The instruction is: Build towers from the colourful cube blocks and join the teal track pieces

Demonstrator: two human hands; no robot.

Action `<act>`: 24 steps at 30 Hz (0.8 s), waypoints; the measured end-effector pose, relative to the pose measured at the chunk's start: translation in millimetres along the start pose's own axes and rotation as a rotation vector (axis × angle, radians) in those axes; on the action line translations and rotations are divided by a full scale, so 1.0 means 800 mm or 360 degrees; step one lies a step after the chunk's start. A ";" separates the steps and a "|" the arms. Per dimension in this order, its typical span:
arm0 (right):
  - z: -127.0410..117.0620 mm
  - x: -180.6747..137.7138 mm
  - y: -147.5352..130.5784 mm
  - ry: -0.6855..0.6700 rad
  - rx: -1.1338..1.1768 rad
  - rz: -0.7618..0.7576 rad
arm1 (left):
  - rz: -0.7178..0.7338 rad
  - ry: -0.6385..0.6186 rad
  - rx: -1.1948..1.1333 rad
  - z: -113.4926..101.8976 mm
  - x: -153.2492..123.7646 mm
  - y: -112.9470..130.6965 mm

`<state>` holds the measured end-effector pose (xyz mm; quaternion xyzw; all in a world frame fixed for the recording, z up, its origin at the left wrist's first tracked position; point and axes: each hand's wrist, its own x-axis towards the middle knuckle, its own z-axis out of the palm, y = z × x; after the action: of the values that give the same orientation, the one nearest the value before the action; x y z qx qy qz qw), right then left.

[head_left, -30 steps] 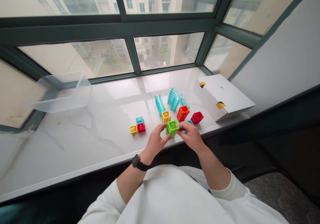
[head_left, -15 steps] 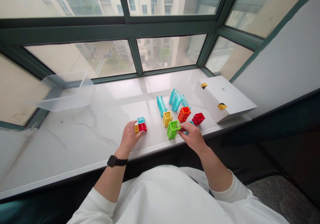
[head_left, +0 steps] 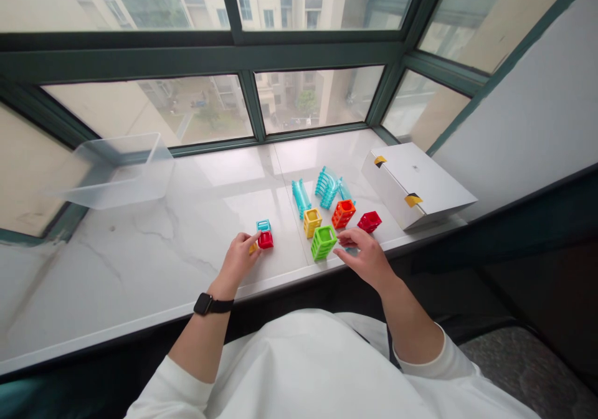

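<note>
Though half-hidden, yellow block seems under left hand.

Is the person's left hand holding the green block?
No: the left hand is beside the red block, while the green lattice block stands on the marble sill, nearer the right hand.

Nothing readable to my eyes, only a tiny dark mark on my white box, too small to make out.

You have a clear plastic tub at the left of the marble windowsill. A white box with taped corners sits at its right end.
</note>
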<state>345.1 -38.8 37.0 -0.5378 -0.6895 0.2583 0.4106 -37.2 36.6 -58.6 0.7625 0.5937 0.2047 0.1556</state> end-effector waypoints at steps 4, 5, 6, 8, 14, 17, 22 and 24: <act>-0.012 -0.002 -0.004 0.0095 0.0049 0.0011 | -0.0040 -0.0144 0.0030 -0.016 -0.006 0.001; -0.015 -0.003 -0.005 0.0132 0.0048 0.0008 | -0.0056 -0.0150 0.0016 -0.021 -0.008 0.003; -0.018 -0.003 -0.005 0.0176 0.0044 -0.0001 | -0.0076 -0.0135 -0.0006 -0.027 -0.011 0.005; -0.022 -0.003 -0.007 0.0279 0.0025 -0.0031 | -0.0118 -0.0058 -0.0089 -0.038 -0.016 0.011; -0.017 0.000 -0.020 0.0547 -0.0011 -0.0213 | -0.0294 0.0233 -0.0727 -0.074 -0.024 0.053; -0.006 0.005 -0.036 0.0658 -0.0032 -0.0437 | -0.0289 0.0306 -0.1229 -0.087 -0.022 0.084; 0.015 0.013 -0.072 0.0574 0.0114 -0.0763 | -0.0148 0.0419 -0.1873 -0.098 -0.014 0.128; 0.024 0.017 -0.085 0.0470 0.0143 -0.0792 | -0.0087 0.0432 -0.2050 -0.100 -0.011 0.142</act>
<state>291.7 -44.1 84.7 -0.3652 -0.7208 0.0990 0.5807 16.5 -0.7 64.5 0.4688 0.3860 0.6094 0.5099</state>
